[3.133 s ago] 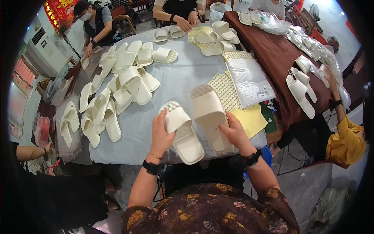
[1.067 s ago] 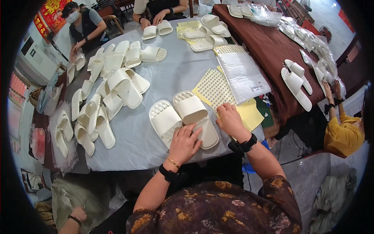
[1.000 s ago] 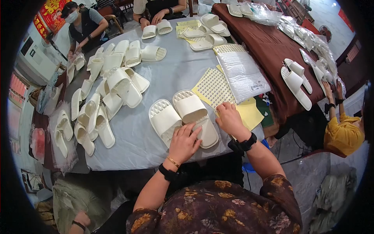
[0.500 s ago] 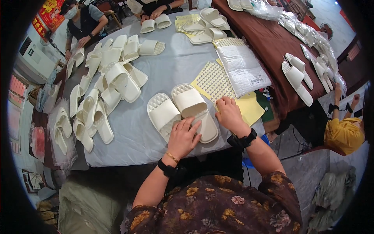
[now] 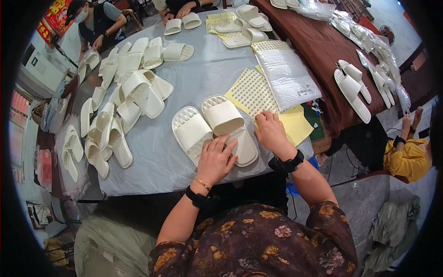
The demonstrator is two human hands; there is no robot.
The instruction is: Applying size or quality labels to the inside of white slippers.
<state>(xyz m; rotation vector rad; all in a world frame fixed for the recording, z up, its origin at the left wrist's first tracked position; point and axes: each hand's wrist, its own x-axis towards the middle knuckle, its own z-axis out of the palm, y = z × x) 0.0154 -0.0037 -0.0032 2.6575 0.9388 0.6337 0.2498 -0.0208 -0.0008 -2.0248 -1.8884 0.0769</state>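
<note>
A pair of white slippers lies side by side on the grey-covered table in front of me: a left slipper (image 5: 190,128) and a right slipper (image 5: 224,113). My left hand (image 5: 214,160) rests with fingers spread over the near ends of the pair, its fingertips on the right slipper's insole. My right hand (image 5: 273,135) is at the lower edge of a yellow sticker sheet (image 5: 251,92) covered with small printed marks. Its fingers are bent, with thumb and forefinger close together; anything between them is too small to tell. A plain yellow sheet (image 5: 299,127) lies beside that hand.
Many white slippers (image 5: 143,94) are heaped at the left. A white plastic package (image 5: 286,76) lies on the sticker sheets. More slippers (image 5: 353,90) sit on the brown-covered table (image 5: 318,60). Co-workers handle slippers at the far side; a person in yellow (image 5: 406,154) is at the right.
The view has shifted slightly, while my hands and the pair of slippers stay almost as they were. At the right, the co-worker's hands have come closer together.
</note>
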